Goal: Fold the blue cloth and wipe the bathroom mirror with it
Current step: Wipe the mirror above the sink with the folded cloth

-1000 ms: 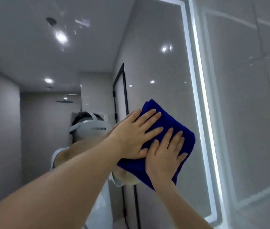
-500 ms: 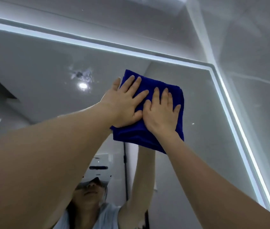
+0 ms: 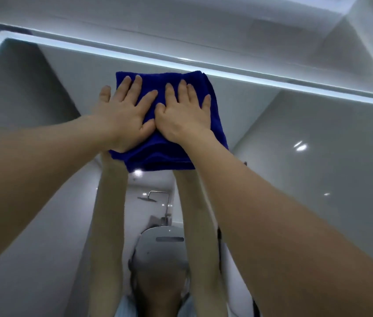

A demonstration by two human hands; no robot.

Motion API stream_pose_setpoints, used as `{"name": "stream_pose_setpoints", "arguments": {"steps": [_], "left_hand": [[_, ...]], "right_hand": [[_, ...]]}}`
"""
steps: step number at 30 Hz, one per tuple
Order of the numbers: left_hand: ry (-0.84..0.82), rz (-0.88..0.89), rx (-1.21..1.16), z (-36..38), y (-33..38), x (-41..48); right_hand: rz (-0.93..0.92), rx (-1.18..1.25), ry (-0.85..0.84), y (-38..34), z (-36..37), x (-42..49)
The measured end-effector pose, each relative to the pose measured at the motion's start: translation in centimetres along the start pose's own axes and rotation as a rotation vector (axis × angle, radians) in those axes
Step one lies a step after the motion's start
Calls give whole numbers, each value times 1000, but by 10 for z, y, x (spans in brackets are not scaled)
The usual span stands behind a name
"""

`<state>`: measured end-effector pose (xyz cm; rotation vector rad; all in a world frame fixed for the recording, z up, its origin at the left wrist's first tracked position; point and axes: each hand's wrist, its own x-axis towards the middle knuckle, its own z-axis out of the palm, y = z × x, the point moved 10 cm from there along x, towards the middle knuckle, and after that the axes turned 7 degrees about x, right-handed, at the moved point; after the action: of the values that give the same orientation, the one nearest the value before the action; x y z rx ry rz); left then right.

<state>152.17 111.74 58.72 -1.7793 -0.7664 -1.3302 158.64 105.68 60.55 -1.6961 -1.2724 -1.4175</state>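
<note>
Head view: soft, light folded blue terry cloth lies flat against the bathroom mirror near its lit top edge, left hand and right hand pressing it with fingers spread; palm pressure should stop it slipping.

A shower head is seen as a reflection low in the middle of the view. Just below the shower head, a white headset is reflected. Right of the shower head, bright light spots are shown on glossy grey wall tiles. Above the shower head, a white ceiling is seen.
</note>
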Motion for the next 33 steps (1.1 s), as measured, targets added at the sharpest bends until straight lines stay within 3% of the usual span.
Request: {"name": "stream_pose_setpoints", "arguments": {"steps": [7, 14, 24, 27, 33], "left_hand": [[-72, -167, -39, 47, -124, -84], [-124, -257, -63, 78, -184, -191], [-203, -256, -158, 115, -176, -352], [-250, -267, -184, 121, -163, -394], [-355, -229, -224, 130, -125, -472]], "right_hand": [[-148, 12, -34, -144, 58, -15], [-224, 27, -71, -240, 109, -75], [-225, 51, -176, -296, 164, -220], [-178, 24, -156, -296, 173, -260], [-192, -33, -283, -286, 195, -343]]}}
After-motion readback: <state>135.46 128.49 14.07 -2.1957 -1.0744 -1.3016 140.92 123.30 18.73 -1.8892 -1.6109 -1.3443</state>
